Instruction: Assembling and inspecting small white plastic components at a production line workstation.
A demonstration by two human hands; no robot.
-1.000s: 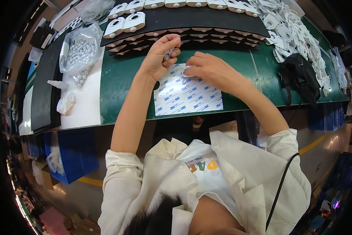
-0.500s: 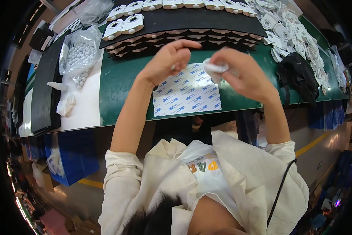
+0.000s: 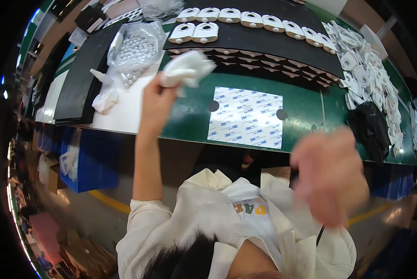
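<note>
My left hand [image 3: 159, 100] is closed around a bunched white cloth or tissue [image 3: 190, 67], raised over the table just in front of the black board. My right hand [image 3: 329, 174] is low on the right, near the table's front edge. Motion smears its fingers, so I cannot make out whether it holds anything. Between the hands lies a white backing sheet with blue print [image 3: 245, 123], a black disc [image 3: 213, 106] at its left edge and another black disc [image 3: 282, 114] at its right. White housings with round holes [image 3: 229, 15] stand in rows on the stacked black boards [image 3: 273, 44].
A clear bag of white balls [image 3: 136, 49] sits at the left, by a small white bottle [image 3: 101, 77] and a crumpled white cloth [image 3: 105, 100]. Loose white parts [image 3: 364, 76] are heaped at the right, beside a black bag [image 3: 371, 125]. Below the table stands a blue bin [image 3: 94, 162].
My left hand has moved left and now grips a white bunched cloth. My right hand, which held a rounded white part over the sheet, has dropped right and toward me. The view has shifted.
</note>
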